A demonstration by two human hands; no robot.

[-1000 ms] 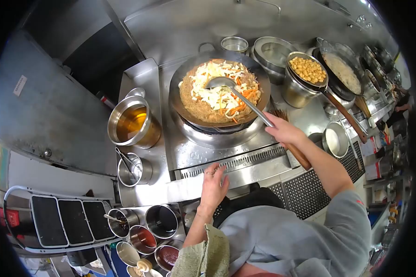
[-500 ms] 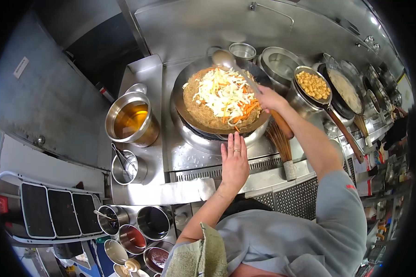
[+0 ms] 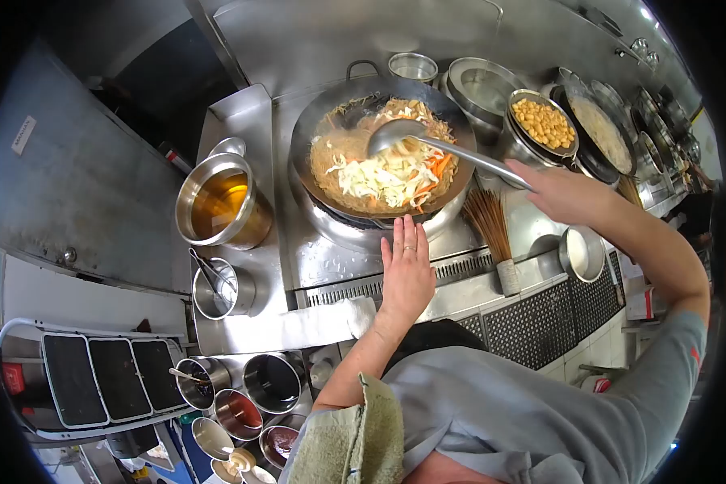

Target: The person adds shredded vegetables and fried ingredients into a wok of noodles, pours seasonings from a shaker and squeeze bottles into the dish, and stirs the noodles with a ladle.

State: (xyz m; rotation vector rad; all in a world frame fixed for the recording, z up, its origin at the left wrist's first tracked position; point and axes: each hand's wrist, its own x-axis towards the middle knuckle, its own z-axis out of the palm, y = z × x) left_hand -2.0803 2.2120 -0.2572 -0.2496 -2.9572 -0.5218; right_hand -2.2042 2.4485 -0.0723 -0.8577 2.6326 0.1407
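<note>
Above the middle of the frame, the wok [image 3: 315, 181] has bare steel counter [image 3: 281, 202] between its left edge and the pot of oil [image 3: 258, 222]. Its right side leaves less room, with the nested bowls [image 3: 492, 97] just beyond the upper right rim and the bamboo brush [image 3: 486, 222] near the lower right. The left hand [image 3: 407, 278] is unclenched, fingers straight, at the wok's lower edge; I cannot tell whether the fingertips touch. Left of the wrist, a white cloth [image 3: 323, 323] lies along the counter's front edge. The right hand [image 3: 561, 194] is closed around the end of the ladle [image 3: 395, 137], well outside the right rim.

Since the earlier frame, the ladle's bowl has come down from the far rim into the noodles [image 3: 331, 169] and cabbage [image 3: 379, 179], the right hand has moved outward, and more dark wok shows at the upper left.
</note>
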